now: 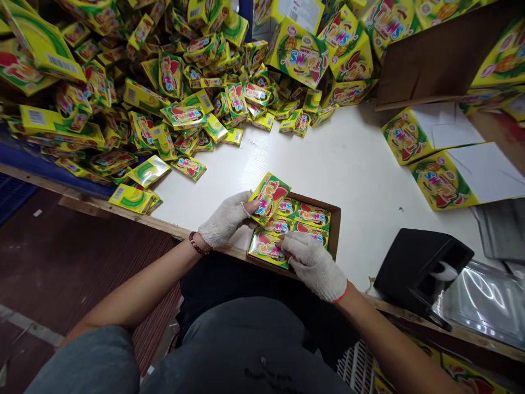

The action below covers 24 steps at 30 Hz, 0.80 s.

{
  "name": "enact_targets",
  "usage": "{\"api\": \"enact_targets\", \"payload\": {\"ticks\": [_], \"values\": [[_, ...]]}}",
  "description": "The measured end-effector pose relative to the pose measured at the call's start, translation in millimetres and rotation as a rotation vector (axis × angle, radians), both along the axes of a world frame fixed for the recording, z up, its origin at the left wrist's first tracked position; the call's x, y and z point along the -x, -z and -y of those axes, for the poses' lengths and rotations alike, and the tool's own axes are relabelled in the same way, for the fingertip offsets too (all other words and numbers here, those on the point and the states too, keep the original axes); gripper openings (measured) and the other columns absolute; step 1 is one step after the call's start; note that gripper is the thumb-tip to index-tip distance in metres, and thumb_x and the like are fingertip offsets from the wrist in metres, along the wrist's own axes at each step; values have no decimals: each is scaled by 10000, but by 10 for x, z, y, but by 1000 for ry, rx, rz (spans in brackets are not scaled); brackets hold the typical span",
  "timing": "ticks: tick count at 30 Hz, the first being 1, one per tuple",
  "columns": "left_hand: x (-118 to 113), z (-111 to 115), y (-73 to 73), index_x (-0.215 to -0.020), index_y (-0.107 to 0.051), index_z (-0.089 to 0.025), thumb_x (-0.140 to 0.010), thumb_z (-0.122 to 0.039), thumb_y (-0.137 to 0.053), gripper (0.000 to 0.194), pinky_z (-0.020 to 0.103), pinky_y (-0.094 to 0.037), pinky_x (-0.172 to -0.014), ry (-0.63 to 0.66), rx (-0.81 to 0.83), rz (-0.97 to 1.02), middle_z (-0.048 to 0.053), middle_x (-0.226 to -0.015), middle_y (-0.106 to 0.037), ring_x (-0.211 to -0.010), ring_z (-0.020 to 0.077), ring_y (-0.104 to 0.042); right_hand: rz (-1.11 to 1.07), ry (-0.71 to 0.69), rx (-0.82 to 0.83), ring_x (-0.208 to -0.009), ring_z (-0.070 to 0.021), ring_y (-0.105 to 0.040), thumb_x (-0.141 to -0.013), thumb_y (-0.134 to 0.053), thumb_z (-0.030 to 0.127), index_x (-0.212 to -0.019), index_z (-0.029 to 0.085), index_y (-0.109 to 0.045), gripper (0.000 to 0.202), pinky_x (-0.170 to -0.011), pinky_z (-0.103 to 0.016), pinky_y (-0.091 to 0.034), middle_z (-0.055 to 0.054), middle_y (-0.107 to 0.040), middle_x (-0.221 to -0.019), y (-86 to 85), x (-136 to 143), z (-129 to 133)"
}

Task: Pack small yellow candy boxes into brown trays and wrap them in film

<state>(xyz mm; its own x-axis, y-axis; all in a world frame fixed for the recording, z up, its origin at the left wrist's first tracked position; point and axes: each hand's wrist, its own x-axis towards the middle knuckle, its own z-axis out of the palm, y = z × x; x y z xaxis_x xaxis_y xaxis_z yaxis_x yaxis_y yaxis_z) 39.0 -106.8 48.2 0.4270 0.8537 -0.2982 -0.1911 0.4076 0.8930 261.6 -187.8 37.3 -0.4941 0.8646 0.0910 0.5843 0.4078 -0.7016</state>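
My left hand, in a white knit glove with bare fingertips, grips a small yellow-green candy box printed "TWINS". That box is tilted over the left side of an open cardboard carton at the table's front edge. Inside the carton lie several matching boxes in rows. My gloved right hand reaches over the carton's near side, its fingers bent down onto a candy box in the front left corner. Whether those fingers grip the box or only touch it, I cannot tell.
A large heap of loose candy boxes covers the left and back of the white table. Bigger display cartons stand behind. Two white-sided cartons lie at right. A black tape dispenser sits near the front right edge beside clear plastic.
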Motion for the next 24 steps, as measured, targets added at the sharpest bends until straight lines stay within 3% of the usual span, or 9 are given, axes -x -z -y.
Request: {"api": "enact_targets", "payload": {"ticks": [2, 5, 8, 10, 13, 17, 20, 24], "values": [[5, 8, -26, -903, -626, -152, -723, -522, -803, 448, 223, -482, -553, 21, -14, -60, 26, -815, -643, -639, 107, -584, -38, 36, 81, -860, -225, -662, -892, -462, 121, -889, 235, -671, 237, -797, -387, -554, -64, -707, -887, -47, 20, -11], [-40, -2, -112, -897, -628, -158, -748, -489, -787, 396, 222, -477, -536, 63, -76, -131, 15, -777, -635, -608, 103, -569, -170, 258, 207, -860, -220, -665, -897, -539, 253, -1013, 257, -654, 163, -777, -384, -565, -46, -700, -938, -189, -1, -106], [-153, -16, -204, -949, -657, -169, -777, -449, -764, 345, 234, -511, -609, 84, -194, -196, 32, -872, -666, -730, 135, -607, -432, 537, 263, -837, -207, -660, -864, -623, 378, -1195, 254, -545, 362, -725, -373, -575, -61, -673, -1059, -321, -13, -258], [-246, -14, -240, -992, -661, -184, -803, -437, -735, 324, 250, -520, -652, 85, -236, -208, 39, -935, -679, -799, 158, -620, -544, 608, 339, -789, -199, -656, -826, -675, 451, -1187, 244, -506, 449, -685, -364, -577, -57, -668, -1024, -359, -4, -352], [-341, 15, -251, -1014, -668, -195, -828, -423, -700, 296, 284, -507, -701, 102, -307, -245, 43, -956, -678, -811, 170, -604, -547, 572, 416, -825, -223, -671, -815, -670, 496, -1088, 243, -562, 388, -722, -387, -585, -45, -692, -955, -374, -7, -443], [-263, 36, -169, -1038, -691, -209, -759, -370, -768, 331, 329, -468, -773, 2, -545, -471, 33, -893, -631, -753, 173, -534, -342, 481, 271, -939, -264, -668, -839, -620, 401, -1103, 261, -621, 299, -802, -426, -570, -45, -714, -1028, -404, -124, -532], [-20, -85, -25, -1009, -673, -215, -813, -313, -691, 220, 370, -459, -860, -156, -644, -632, 55, -935, -604, -823, 210, -549, -176, 290, 254, -960, -271, -672, -867, -567, 327, -1128, 277, -670, 285, -834, -433, -555, -29, -730, -1045, -330, -201, -629], [532, -458, 162, -892, -596, -228, -728, -210, -730, 212, 425, -365, -1070, -352, -654, -958, 90, -1092, -562, -1181, 320, -492, -88, 191, 182, -858, -247, -659, -890, -538, 310, -921, 265, -735, 204, -769, -401, -544, -36, -713, -893, -45, -32, -670]]}}
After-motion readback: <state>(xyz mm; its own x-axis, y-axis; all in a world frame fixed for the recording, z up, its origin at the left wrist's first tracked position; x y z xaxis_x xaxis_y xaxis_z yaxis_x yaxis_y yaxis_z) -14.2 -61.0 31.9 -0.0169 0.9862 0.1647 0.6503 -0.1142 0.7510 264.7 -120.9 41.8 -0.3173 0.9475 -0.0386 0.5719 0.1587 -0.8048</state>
